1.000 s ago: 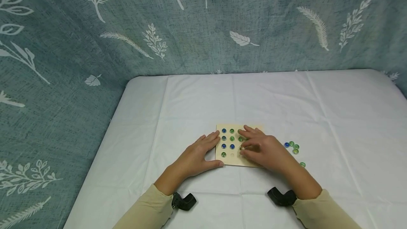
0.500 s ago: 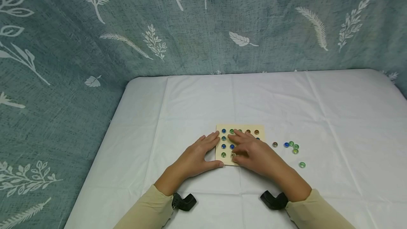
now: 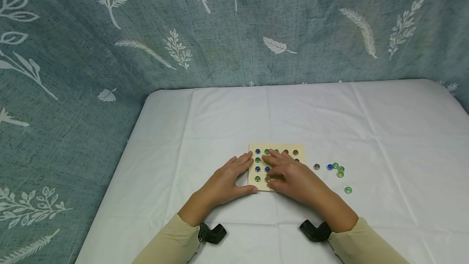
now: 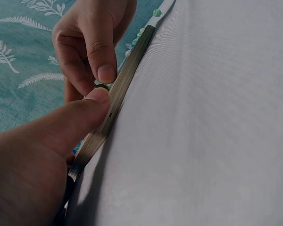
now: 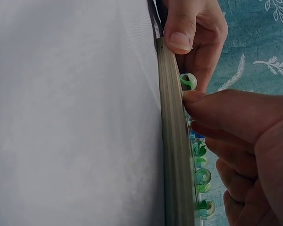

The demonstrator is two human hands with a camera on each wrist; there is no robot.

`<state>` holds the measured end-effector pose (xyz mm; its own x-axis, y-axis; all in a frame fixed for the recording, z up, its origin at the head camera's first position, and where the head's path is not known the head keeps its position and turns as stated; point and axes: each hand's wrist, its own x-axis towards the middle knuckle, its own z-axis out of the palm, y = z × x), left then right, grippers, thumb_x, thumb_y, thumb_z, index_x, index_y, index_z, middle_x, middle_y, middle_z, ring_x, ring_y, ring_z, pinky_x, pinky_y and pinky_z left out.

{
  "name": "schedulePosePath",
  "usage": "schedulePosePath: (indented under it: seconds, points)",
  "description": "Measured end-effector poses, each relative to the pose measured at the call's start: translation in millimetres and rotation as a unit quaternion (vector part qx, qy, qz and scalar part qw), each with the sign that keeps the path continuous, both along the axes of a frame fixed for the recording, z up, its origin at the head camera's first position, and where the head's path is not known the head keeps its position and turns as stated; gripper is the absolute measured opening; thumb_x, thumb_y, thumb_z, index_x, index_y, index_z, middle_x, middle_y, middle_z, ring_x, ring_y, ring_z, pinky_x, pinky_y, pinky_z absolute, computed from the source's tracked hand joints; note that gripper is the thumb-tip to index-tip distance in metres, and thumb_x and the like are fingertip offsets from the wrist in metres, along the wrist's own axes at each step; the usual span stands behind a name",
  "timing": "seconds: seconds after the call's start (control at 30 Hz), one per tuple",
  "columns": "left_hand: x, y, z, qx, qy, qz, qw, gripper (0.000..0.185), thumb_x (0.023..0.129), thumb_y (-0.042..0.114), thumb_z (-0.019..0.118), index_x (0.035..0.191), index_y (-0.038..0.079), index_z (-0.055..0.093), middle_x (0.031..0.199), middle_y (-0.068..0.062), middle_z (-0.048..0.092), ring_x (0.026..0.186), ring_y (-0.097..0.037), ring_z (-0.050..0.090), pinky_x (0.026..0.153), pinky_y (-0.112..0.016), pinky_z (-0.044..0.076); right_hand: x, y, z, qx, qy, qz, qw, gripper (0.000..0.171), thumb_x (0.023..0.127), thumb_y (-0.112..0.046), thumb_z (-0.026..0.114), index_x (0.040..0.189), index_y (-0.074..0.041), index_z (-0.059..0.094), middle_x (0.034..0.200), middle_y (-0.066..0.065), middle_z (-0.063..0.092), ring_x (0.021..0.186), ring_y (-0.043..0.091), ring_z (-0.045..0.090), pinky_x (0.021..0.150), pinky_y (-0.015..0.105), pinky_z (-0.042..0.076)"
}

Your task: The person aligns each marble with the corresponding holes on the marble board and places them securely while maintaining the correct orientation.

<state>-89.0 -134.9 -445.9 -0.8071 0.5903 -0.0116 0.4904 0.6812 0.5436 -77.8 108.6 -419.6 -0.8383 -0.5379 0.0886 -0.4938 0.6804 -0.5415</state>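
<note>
Soft, even light reaches the worktop (image 3: 227, 121)'s far edge in the head view, which is fairly sharp. Both wrist views are dimmer; a dark shadow (image 4: 92, 193) lines the board (image 4: 127, 75) in the left one, and marbles (image 5: 203, 177) glint in the right one. Faint moiré ripples the white cloth (image 4: 226, 122).

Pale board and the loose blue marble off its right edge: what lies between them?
The head view shows one brownish marble on the white cloth between the board and the loose blue marble, apart from both.

No text, label, brand, number or sign can be read in any view.
</note>
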Motion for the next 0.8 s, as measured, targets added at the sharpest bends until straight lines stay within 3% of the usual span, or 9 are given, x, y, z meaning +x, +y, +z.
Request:
schedulePosePath:
  seconds: [0.33,0.5,0.8]
  points:
    - [0.1,0.1,-0.4,-0.003,0.001,0.002,1.0000,0.085,0.085,0.057,0.069,0.152,0.015,0.038,0.162,0.009,0.024,0.149,-0.013,0.023,0.124,-0.036,0.020,0.1,1.3,1.0,-0.013,0.011,0.000,1.000,0.019,0.084,-0.019,0.078,0.101,-0.010,0.078,0.145,0.004,0.054,0.144,0.028,0.037,0.120,0.052,0.027]
    - [0.6,0.7,-0.8,-0.003,0.003,0.004,1.0000,0.085,0.085,0.057,0.070,0.152,0.015,0.039,0.162,0.008,0.025,0.149,-0.014,0.025,0.124,-0.036,0.021,-0.4,6.3,5.0,-0.028,-0.005,-0.013,0.999,0.017,0.083,-0.021,0.079,0.099,-0.015,0.078,0.146,0.001,0.053,0.145,0.027,0.035,0.120,0.052,0.028]
    - [0.3,1.7,-0.3,-0.003,0.005,0.006,1.0000,0.085,0.084,0.055,0.071,0.152,0.014,0.040,0.162,0.007,0.026,0.149,-0.011,0.025,0.124,-0.034,0.020,-9.0,31.1,13.5,-0.096,-0.007,-0.048,0.994,0.018,0.084,-0.019,0.079,0.099,-0.012,0.078,0.142,0.004,0.057,0.141,0.031,0.042,0.118,0.050,0.029]
